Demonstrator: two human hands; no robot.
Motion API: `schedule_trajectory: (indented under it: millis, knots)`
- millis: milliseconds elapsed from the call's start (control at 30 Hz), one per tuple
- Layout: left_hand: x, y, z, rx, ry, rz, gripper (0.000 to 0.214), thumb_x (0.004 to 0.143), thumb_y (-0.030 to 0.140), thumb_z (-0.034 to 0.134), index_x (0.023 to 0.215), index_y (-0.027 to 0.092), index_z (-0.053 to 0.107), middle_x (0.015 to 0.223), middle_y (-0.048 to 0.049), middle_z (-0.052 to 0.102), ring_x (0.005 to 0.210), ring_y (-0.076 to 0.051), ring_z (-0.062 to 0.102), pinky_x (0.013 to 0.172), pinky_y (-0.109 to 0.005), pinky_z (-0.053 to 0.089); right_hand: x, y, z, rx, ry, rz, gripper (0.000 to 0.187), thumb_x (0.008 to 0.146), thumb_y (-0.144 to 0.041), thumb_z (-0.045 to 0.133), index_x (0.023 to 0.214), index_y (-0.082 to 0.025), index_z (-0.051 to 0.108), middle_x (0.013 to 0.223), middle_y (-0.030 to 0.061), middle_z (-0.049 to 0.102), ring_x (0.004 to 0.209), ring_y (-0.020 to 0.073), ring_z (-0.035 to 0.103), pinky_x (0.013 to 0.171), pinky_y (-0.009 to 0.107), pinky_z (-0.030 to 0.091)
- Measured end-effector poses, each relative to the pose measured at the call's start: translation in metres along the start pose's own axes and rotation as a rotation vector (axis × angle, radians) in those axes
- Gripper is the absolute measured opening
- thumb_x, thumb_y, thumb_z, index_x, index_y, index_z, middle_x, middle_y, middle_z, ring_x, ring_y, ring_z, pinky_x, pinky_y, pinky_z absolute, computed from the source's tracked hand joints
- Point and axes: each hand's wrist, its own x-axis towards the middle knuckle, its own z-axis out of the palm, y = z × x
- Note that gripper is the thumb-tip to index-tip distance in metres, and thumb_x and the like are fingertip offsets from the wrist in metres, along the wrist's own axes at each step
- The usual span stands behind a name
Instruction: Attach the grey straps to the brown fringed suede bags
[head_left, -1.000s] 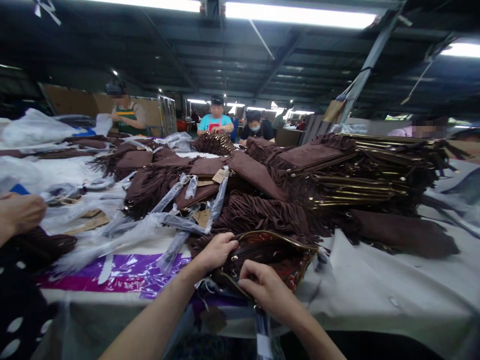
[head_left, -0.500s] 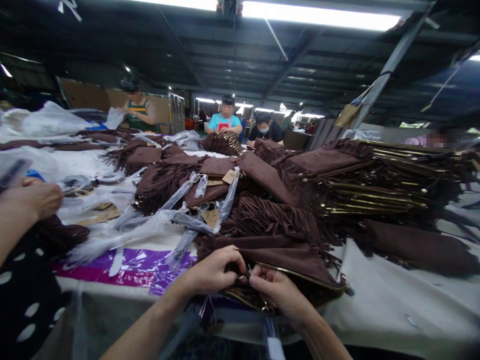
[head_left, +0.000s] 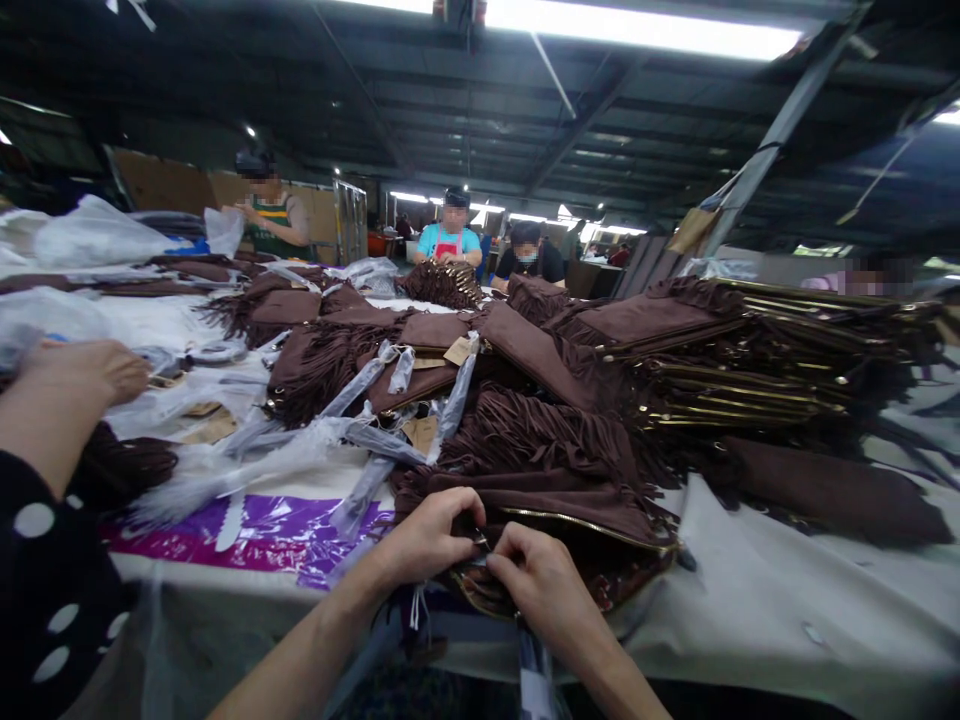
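**Pinching the mouth of a brown fringed bag, both hands close together**

Both my hands are on the fringed bag (head_left: 577, 505), which lies flat on the near edge of the table (head_left: 750, 600), right in front of me. My left hand (head_left: 431, 535) is curled over the bag's near corner, thumb and fingertips nipped tight on the rim. My right hand (head_left: 544, 585) meets it from the other side, fingers clenched on the same spot, where something small and metallic glints between the two thumbs. I'd say I hold it this close and this tight because the piece is tiny and the soft suede would slide otherwise. The gold zip (head_left: 581, 522) runs away from my fingers along the bag's edge, and the mouth gapes a little under my right hand.

Just beyond the bag, more fringe (head_left: 525, 430) spills over, touching it. Beyond and to the right of the bag rises a tall stack of bags (head_left: 750, 350), laid flat with their gold edges lined up. To the left of the bag lie clear plastic sleeves (head_left: 360, 440) and a purple sheet (head_left: 262, 530). Well left of the bag, another person's hand (head_left: 90, 375) and dotted sleeve (head_left: 37, 580) work over their own pile. Far behind the bag, other people stand at the table's end.
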Motion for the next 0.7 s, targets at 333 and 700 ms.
schedule_trajectory:
  millis: [333,700]
  knots:
    - [-0.005,0.006,-0.007,-0.041,-0.067,0.079,0.010,0.076,0.013,0.059,0.082,0.016,0.065,0.084,-0.0006,0.065,0.083,-0.016,0.057,0.077,-0.024,0.043,0.010,0.012,0.013,0.135,0.020,0.029,0.016,0.075,-0.024,0.058,0.060,-0.020,0.056,0.060,-0.0011,0.058,0.062,0.0176,0.054,0.058,0.026,0.038]
    - [-0.001,0.010,-0.006,0.263,-0.040,0.105,0.019,0.088,0.016,0.045,0.074,0.018,0.057,0.076,-0.0008,0.059,0.072,-0.014,0.052,0.067,-0.023,0.042,0.015,-0.005,0.005,-0.093,0.031,-0.171,0.018,0.076,-0.012,0.054,0.060,-0.020,0.055,0.059,-0.0026,0.055,0.062,0.0156,0.052,0.060,0.026,0.034]
